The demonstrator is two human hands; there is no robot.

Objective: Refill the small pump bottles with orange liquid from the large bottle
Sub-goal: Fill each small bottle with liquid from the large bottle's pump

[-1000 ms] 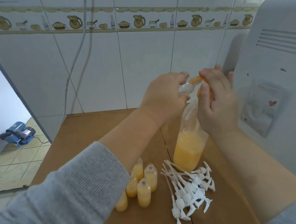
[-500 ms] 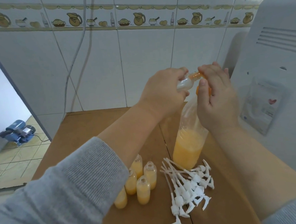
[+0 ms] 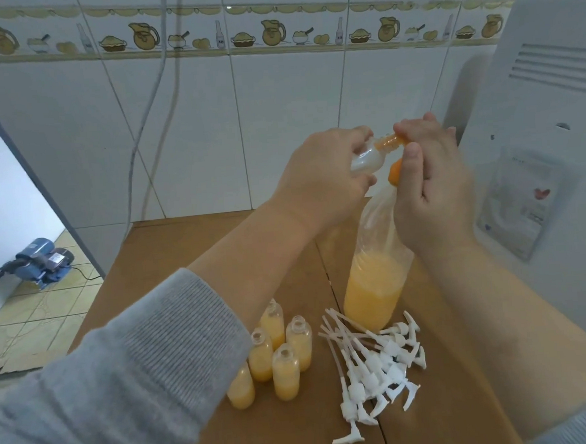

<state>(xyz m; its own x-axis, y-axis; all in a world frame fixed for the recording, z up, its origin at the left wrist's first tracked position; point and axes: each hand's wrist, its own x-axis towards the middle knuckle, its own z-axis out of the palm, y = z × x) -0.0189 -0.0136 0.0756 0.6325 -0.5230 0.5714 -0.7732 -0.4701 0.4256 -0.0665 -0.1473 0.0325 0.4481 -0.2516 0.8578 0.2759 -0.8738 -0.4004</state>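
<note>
My left hand (image 3: 320, 182) grips a small clear bottle (image 3: 366, 159) lying on its side above the table, its orange-tinted neck (image 3: 388, 143) pointing right. My right hand (image 3: 430, 186) curls round the top of the large clear bottle (image 3: 371, 285), whose orange spout (image 3: 395, 172) shows by the thumb; its fingertips meet the small bottle's neck. The large bottle is upright, its base at the table, about a third full of orange liquid. Several small bottles (image 3: 285, 371) filled with orange liquid stand open below my left forearm. A pile of white pump heads (image 3: 372, 361) lies beside them.
The brown table (image 3: 183, 242) ends at a white tiled wall (image 3: 278, 119) with cables hanging down it. A large white appliance (image 3: 547, 137) stands close at the right. On the floor at the left lies a blue pump (image 3: 36, 259).
Both hands stay together at the large bottle's top, holding the small bottle on its side. They sit slightly higher in view; nothing has been let go.
</note>
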